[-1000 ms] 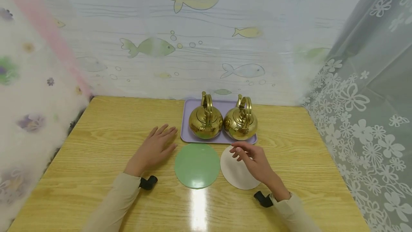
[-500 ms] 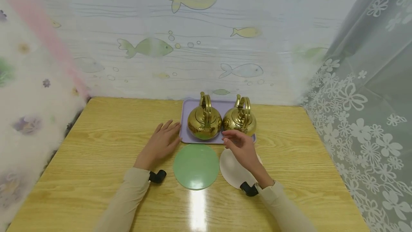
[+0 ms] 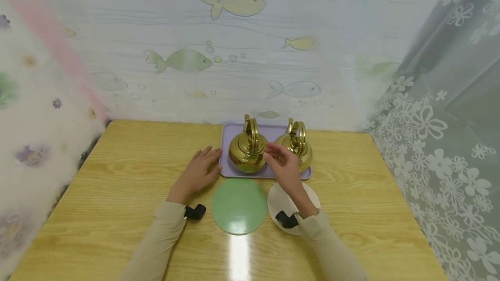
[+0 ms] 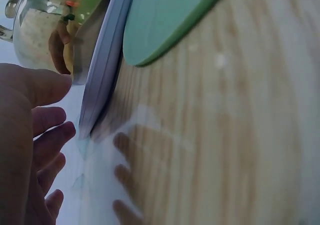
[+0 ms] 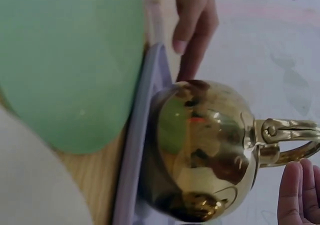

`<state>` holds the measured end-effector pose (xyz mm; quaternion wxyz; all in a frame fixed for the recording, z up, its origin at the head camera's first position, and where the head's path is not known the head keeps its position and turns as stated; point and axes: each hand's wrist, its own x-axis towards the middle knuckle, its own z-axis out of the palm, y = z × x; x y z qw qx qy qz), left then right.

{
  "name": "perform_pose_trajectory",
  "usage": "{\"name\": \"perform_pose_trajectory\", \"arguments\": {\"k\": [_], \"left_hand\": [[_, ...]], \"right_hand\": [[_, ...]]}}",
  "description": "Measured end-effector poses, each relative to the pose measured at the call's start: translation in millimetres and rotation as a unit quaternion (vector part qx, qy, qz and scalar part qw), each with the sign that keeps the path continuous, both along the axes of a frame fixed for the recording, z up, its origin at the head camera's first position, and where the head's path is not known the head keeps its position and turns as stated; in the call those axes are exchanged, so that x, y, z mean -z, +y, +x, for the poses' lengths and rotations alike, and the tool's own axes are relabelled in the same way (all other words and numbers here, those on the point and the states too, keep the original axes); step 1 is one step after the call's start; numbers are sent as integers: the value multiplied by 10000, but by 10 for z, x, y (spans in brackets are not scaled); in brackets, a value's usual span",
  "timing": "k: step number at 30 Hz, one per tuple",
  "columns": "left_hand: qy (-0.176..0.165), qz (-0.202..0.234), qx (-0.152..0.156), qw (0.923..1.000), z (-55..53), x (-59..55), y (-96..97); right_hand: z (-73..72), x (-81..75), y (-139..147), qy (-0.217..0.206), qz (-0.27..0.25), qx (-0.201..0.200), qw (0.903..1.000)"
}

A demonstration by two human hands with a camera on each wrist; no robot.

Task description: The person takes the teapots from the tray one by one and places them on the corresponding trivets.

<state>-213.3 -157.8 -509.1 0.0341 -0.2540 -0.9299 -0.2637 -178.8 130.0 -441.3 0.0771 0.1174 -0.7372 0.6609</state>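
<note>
Two brass kettles stand side by side on a lilac tray (image 3: 230,130). My left hand (image 3: 198,171) is at the tray's left edge, palm down with fingers extended and thumb near the rim. My right hand (image 3: 287,170) is raised in front of the right kettle (image 3: 307,159) and hides part of it. Its lightly bent fingers reach toward the left kettle (image 3: 245,156). In the right wrist view, the fingers (image 5: 290,195) are beside the arched handle (image 5: 295,130) without wrapping round it. In the left wrist view, the left thumb (image 4: 52,87) overlaps the kettle's lower side.
A green round mat (image 3: 239,207) lies on the wooden table (image 3: 117,194) in front of the tray. Right of it is a white round mat (image 3: 275,196), partly under my right forearm in the head view. A fish-patterned curtain (image 3: 175,94) hangs behind the table.
My right hand has moved forward and left, from over the white mat to beside the left kettle. My left hand has shifted right, up to the tray's edge. The kettles have stayed put.
</note>
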Motion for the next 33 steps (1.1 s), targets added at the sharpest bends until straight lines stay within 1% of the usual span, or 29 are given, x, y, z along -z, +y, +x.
{"name": "perform_pose_trajectory", "arguments": {"k": [4, 9, 12, 17, 21, 25, 30, 33], "left_hand": [[51, 196, 43, 9998, -11, 34, 6], [-4, 445, 25, 9990, -25, 68, 9], [-37, 532, -8, 9986, -31, 91, 7], [-149, 742, -12, 9971, -50, 118, 0], [-267, 897, 25, 9956, -69, 137, 5], [-336, 982, 49, 9946, -75, 136, -19], [-367, 1046, 89, 9938, -82, 156, -29], [-356, 1103, 112, 9932, -98, 182, -14]], "right_hand": [[-51, -39, -81, -86, -80, -33, 9999], [-99, -44, -146, -216, -157, -133, 9996], [-131, -47, -173, -282, -121, -90, 9995], [-197, -80, -212, -311, -265, -10, 9992], [-239, -105, -223, -474, -468, -113, 9977], [-279, -126, -256, -650, -611, -340, 9954], [-330, -123, -281, -578, -708, -498, 9946], [-352, -128, -285, -489, -670, -474, 9954]]}}
